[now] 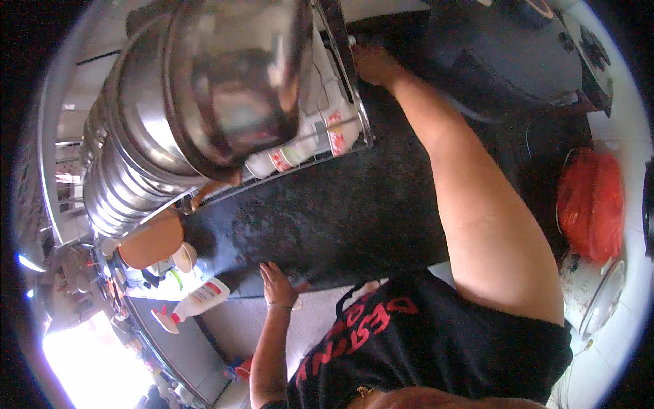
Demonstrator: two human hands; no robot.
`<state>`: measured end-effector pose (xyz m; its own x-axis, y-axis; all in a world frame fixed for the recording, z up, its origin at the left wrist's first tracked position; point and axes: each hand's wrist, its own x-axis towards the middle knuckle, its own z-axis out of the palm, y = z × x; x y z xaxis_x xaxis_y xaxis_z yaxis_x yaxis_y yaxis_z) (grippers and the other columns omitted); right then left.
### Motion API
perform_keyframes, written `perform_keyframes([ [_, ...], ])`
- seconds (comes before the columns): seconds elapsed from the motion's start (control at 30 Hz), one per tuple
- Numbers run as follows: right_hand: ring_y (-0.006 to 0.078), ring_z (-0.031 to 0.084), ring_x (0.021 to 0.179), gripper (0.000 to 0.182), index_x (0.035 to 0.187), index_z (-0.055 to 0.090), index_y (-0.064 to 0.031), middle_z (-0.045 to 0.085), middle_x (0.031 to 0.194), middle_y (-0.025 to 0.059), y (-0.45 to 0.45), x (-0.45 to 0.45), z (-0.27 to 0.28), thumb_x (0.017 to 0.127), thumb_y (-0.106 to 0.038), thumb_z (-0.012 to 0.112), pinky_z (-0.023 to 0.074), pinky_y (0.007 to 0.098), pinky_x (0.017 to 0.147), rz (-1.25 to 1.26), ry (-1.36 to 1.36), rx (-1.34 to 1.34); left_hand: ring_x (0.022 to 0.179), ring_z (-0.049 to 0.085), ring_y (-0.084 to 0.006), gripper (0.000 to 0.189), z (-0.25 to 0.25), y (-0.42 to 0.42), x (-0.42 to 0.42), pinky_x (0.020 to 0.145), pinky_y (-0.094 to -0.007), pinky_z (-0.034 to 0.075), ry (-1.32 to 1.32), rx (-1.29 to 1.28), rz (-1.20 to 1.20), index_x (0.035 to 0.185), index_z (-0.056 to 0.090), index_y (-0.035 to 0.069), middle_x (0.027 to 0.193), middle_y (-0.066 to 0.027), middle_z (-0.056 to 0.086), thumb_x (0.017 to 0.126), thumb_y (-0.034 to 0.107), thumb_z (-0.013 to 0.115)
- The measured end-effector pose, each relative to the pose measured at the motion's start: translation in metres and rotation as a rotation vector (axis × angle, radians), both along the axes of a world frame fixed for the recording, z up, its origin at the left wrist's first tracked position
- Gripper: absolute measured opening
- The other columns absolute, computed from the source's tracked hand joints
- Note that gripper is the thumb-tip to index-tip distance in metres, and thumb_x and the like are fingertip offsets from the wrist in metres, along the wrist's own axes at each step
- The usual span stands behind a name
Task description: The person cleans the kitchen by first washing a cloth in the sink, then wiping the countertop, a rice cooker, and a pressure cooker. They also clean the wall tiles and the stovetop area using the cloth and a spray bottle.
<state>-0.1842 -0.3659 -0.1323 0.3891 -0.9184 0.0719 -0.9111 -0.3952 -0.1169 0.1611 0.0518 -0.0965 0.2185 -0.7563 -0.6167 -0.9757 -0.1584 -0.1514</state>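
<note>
My left hand point(278, 286) rests at the near edge of the dark countertop point(327, 220), thumb spread from the fingers, holding nothing. To its left stands a white spray bottle point(202, 298) with a red-and-white trigger head. My right arm stretches across the counter, and my right hand point(375, 64) is low at the far side, beside the end post of a metal dish rack point(364, 120). The rack post and shadow obscure its fingertips, so whether it grips anything is unclear. White cups or bowls with red patterns point(334, 134) sit in the rack's lower level.
Large stainless steel pots point(153, 117) stand on the rack, overhanging the counter. An orange-brown board point(153, 241) and a bowl point(184, 257) lie left. A big dark rounded object point(511, 66) occupies the far right. A red plastic bag point(590, 204) and a white lidded bucket point(587, 294) are nearer.
</note>
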Motion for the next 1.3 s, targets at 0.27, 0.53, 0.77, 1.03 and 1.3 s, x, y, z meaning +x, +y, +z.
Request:
perform_keyframes([
  [0.27, 0.0333, 0.034, 0.121, 0.046, 0.130, 0.035, -0.0145, 0.030, 0.137, 0.0122, 0.065, -0.015, -0.001, 0.088, -0.033, 0.039, 0.0278, 0.0487, 0.099, -0.012, 0.255, 0.026, 0.127, 0.018, -0.0428, 0.117, -0.005, 0.009, 0.011, 0.104, -0.0385, 0.024, 0.047, -0.113, -0.024, 0.130, 0.015, -0.013, 0.135, -0.0347, 0.013, 0.054, 0.053, 0.074],
  [0.53, 0.0370, 0.028, 0.124, 0.059, 0.132, 0.026, -0.0047, 0.025, 0.138, 0.0173, 0.232, -0.060, 0.005, 0.088, -0.041, 0.038, 0.0260, 0.0443, 0.102, -0.059, 0.209, 0.145, 0.124, 0.024, -0.0422, 0.101, -0.003, 0.012, 0.007, 0.099, -0.0396, 0.030, 0.122, -0.283, -0.024, 0.128, 0.026, -0.007, 0.133, -0.0316, 0.023, 0.058, 0.048, 0.073],
  [0.77, 0.0440, 0.027, 0.121, 0.065, 0.130, 0.028, 0.0005, 0.027, 0.135, 0.0222, 0.287, 0.098, -0.016, 0.087, -0.048, 0.034, 0.0212, 0.0465, 0.102, 0.085, 0.149, 0.107, 0.115, 0.042, -0.0363, 0.062, -0.013, 0.116, 0.047, 0.096, -0.0379, 0.035, 0.792, -0.617, 0.055, 0.122, 0.042, -0.001, 0.124, -0.0245, 0.043, 0.074, 0.030, 0.065],
  [1.03, 0.0402, 0.016, 0.128, 0.065, 0.132, 0.027, -0.0039, 0.021, 0.139, 0.0195, 0.232, 0.324, -0.027, 0.087, -0.050, 0.031, 0.0157, 0.0477, 0.105, 0.152, -0.138, 0.145, 0.098, 0.056, -0.0304, 0.047, 0.008, 0.251, 0.090, 0.085, -0.0362, 0.044, 0.751, -0.446, 0.583, 0.117, 0.050, 0.003, 0.111, -0.0181, 0.056, 0.077, 0.025, 0.063],
  [1.3, 0.0287, 0.021, 0.130, 0.055, 0.132, 0.033, -0.0101, 0.027, 0.140, 0.0099, 0.392, 0.293, -0.022, 0.085, -0.034, 0.049, 0.0209, 0.0454, 0.103, 0.821, -0.167, 0.049, 0.088, 0.061, -0.0259, 0.045, -0.040, 0.291, 0.098, 0.076, -0.0336, 0.048, 0.884, -0.512, 0.754, 0.116, 0.052, 0.003, 0.106, -0.0167, 0.059, 0.078, 0.024, 0.063],
])
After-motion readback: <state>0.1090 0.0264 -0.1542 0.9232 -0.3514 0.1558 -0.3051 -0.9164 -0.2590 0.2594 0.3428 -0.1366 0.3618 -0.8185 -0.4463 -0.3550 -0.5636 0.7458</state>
